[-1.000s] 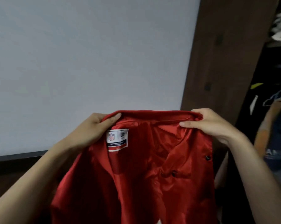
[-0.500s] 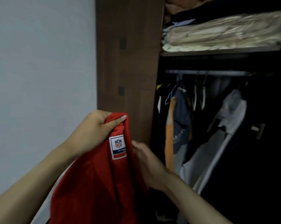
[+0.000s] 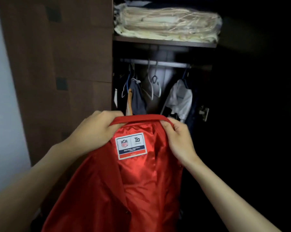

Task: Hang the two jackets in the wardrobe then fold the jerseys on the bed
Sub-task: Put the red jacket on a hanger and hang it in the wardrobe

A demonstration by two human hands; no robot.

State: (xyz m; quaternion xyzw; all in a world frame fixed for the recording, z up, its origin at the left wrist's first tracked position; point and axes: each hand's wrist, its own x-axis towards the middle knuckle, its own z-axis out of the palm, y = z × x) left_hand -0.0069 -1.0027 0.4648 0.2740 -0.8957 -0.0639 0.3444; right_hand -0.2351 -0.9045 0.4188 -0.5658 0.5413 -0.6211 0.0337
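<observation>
A red satin jacket [image 3: 133, 185] with a white neck label hangs in front of me, its shiny lining facing the camera. My left hand [image 3: 98, 128] grips the left end of its collar. My right hand [image 3: 178, 136] pinches the collar's right end. Behind the jacket stands the open wardrobe [image 3: 81, 64] with a metal rail [image 3: 158, 62]. Two bare white hangers [image 3: 152, 87] hang near the rail's middle. No jerseys or bed are in view.
Clothes hang at the rail's left [image 3: 134, 97] and a white garment [image 3: 180, 97] at its right. A shelf above holds folded cream bedding in plastic [image 3: 166, 24]. The brown wardrobe side panel is at left, a pale wall [image 3: 4, 97] beyond it. The right side is dark.
I have turned right from the wall to face the open wardrobe. My right hand left the collar half a second ago and now holds its right end again, spreading it.
</observation>
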